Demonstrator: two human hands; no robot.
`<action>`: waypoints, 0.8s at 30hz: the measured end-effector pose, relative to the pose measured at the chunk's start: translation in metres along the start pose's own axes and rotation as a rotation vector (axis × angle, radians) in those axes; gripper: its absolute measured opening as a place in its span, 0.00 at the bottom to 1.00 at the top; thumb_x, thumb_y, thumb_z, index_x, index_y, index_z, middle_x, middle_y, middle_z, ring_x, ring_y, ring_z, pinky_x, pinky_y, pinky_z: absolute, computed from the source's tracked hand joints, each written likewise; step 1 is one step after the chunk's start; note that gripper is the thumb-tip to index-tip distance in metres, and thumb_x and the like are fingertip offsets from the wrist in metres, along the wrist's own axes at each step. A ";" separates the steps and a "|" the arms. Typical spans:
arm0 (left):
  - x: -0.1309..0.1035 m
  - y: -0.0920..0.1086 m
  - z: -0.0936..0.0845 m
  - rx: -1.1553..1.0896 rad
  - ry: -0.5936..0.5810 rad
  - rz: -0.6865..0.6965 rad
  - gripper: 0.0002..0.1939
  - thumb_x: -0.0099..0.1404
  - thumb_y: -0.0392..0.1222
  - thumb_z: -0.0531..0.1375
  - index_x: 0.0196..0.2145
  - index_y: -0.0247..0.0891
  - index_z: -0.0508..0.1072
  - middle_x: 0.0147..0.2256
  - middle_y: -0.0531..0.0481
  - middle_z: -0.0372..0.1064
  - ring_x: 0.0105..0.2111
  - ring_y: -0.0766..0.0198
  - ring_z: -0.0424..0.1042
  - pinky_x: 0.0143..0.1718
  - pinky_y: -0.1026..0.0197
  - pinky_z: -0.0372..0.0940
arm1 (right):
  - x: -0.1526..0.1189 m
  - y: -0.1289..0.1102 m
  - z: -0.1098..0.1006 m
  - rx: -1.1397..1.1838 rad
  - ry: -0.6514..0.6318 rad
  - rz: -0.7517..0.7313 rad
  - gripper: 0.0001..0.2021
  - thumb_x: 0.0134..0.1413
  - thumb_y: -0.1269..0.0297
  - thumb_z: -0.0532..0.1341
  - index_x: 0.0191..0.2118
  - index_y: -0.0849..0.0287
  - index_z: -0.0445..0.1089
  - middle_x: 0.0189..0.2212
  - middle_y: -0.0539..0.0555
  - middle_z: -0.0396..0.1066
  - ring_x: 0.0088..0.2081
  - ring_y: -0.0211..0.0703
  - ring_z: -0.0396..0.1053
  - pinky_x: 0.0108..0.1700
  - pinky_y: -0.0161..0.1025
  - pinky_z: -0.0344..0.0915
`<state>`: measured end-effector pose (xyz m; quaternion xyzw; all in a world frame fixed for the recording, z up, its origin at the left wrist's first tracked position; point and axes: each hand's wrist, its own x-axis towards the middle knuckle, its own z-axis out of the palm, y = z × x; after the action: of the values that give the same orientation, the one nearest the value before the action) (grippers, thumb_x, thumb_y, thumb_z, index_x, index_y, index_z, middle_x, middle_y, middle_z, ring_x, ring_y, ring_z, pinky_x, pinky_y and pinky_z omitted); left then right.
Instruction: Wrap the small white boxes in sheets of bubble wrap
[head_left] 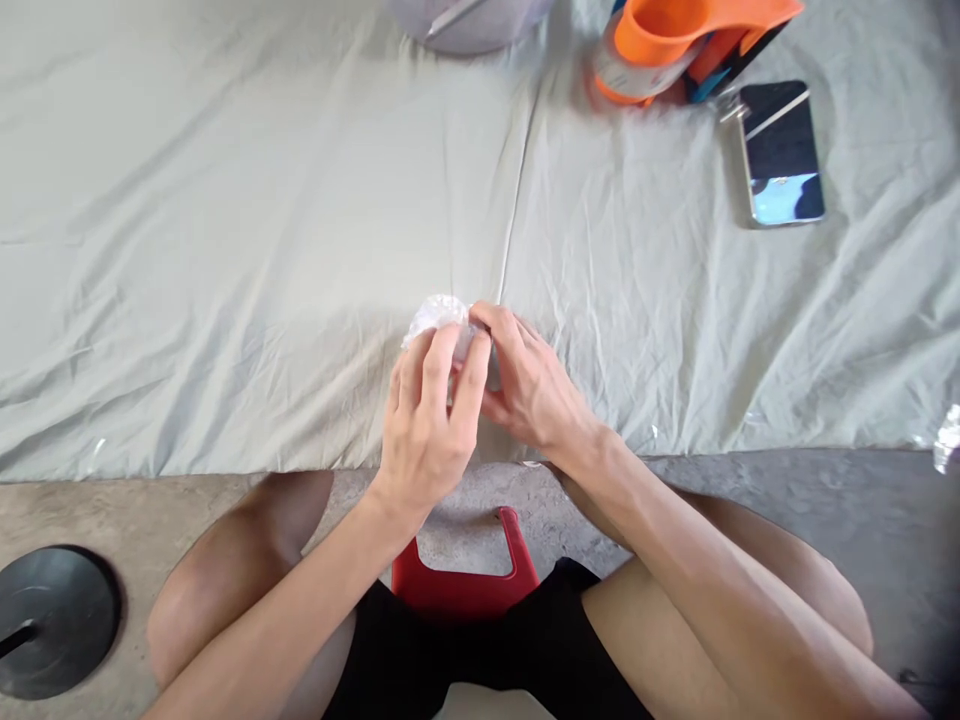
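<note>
A small clear, crinkled plastic piece (436, 312) is between my two hands, near the front edge of the cloth-covered table. My left hand (431, 410) is wrapped over it from the near side, fingers bent and pressing on it. From the right, my right hand (529, 380) meets it with thumb and index finger closed together at its edge, touching the left fingertips. Much of the plastic, and anything inside it, is hidden under my fingers.
A phone (784, 155) lies at the right, beside an orange tape dispenser (660, 40). A greyish round container (472, 22) stands at the far edge. Below are a red stool (465, 592) and a black round base (56, 620); crumpled plastic (948, 438) hangs at the right.
</note>
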<state>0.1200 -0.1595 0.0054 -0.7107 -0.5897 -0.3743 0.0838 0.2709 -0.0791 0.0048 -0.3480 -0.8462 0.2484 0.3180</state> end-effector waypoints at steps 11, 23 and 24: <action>0.011 -0.013 -0.001 -0.026 -0.116 0.022 0.25 0.85 0.30 0.55 0.75 0.42 0.70 0.68 0.38 0.81 0.70 0.43 0.80 0.69 0.42 0.77 | -0.004 0.001 -0.009 0.048 0.029 -0.103 0.24 0.66 0.69 0.63 0.65 0.52 0.66 0.69 0.66 0.76 0.68 0.65 0.77 0.67 0.67 0.76; 0.012 -0.021 -0.002 -0.071 -0.319 0.071 0.28 0.86 0.33 0.51 0.79 0.35 0.57 0.77 0.26 0.65 0.81 0.40 0.63 0.81 0.27 0.59 | -0.012 0.003 -0.014 0.213 -0.008 0.044 0.38 0.60 0.75 0.62 0.74 0.52 0.58 0.70 0.63 0.74 0.72 0.59 0.76 0.71 0.63 0.79; 0.013 -0.022 -0.001 -0.066 -0.319 0.088 0.27 0.86 0.34 0.53 0.78 0.34 0.58 0.76 0.25 0.67 0.80 0.38 0.65 0.80 0.27 0.61 | -0.014 0.000 -0.016 0.215 -0.032 0.054 0.41 0.60 0.76 0.61 0.77 0.51 0.56 0.73 0.63 0.71 0.75 0.60 0.74 0.73 0.64 0.78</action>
<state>0.0999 -0.1435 0.0066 -0.7887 -0.5511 -0.2718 -0.0177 0.2900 -0.0860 0.0100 -0.3307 -0.8099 0.3518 0.3331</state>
